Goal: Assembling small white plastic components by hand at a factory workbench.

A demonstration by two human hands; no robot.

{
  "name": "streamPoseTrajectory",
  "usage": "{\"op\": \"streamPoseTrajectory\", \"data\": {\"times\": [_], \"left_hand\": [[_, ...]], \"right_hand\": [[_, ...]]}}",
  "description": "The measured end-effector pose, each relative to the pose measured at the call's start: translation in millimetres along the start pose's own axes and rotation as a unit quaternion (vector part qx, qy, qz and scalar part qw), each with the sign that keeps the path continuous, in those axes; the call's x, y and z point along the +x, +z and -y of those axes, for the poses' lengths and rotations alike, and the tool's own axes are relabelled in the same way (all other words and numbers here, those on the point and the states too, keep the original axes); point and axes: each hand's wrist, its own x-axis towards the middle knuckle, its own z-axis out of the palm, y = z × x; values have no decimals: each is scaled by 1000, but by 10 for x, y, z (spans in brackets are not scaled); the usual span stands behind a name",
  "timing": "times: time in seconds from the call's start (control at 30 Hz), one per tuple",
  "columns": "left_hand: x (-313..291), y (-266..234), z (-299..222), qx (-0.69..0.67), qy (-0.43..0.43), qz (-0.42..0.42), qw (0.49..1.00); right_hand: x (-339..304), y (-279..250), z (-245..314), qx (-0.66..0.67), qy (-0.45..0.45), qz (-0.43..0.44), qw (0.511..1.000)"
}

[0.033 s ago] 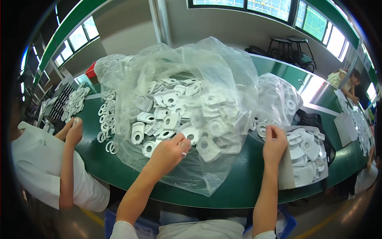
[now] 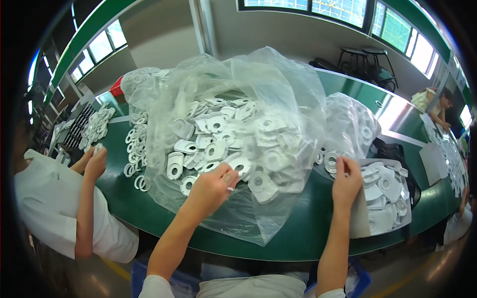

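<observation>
My left hand (image 2: pixel 211 188) is closed at the front of a heap of white plastic parts (image 2: pixel 216 123). Its fingertips grip the near edge of a white part with a round hole (image 2: pixel 240 166). On the right my right hand (image 2: pixel 347 182) has thumb and forefinger pinched at the edge of a white ring (image 2: pixel 331 161), beside a smaller clear bag (image 2: pixel 345 119). The heap lies in a large open clear plastic bag (image 2: pixel 258 226), which covers its right side. My palms hide part of what the fingers touch.
To the right stands a carton (image 2: pixel 360 216) full of white parts, with a black bag (image 2: pixel 392 149) behind it. Loose white rings (image 2: pixel 134 149) lie left of the large bag on the green table (image 2: pixel 223 251). A co-worker (image 2: pixel 64 203) sits at the left, hands raised.
The whole view has shifted slightly. Both of my hands stay at nearly the same places, with the left hand a little nearer the holed part.
</observation>
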Motion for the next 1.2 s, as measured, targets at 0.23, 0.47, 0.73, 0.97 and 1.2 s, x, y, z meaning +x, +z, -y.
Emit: {"op": "streamPoseTrajectory", "data": {"times": [0.23, 0.47, 0.73, 0.97, 1.2], "left_hand": [[265, -245, 49, -236, -261, -62, 934], [173, 236, -72, -460, -302, 15, 835], [73, 333, -100, -612, -357, 46, 704], [116, 296, -192, -581, -319, 52, 747], [82, 267, -228, -638, -324, 63, 696]], "right_hand": [[-216, 73, 417, 154, -27, 112, 981], [-568, 240, 712, 198, -176, 214, 940], [-630, 348, 766, 89, -245, 266, 928], [-617, 263, 788, 145, -174, 299, 927], [-697, 296, 785, 396, 219, 440, 775]]}}
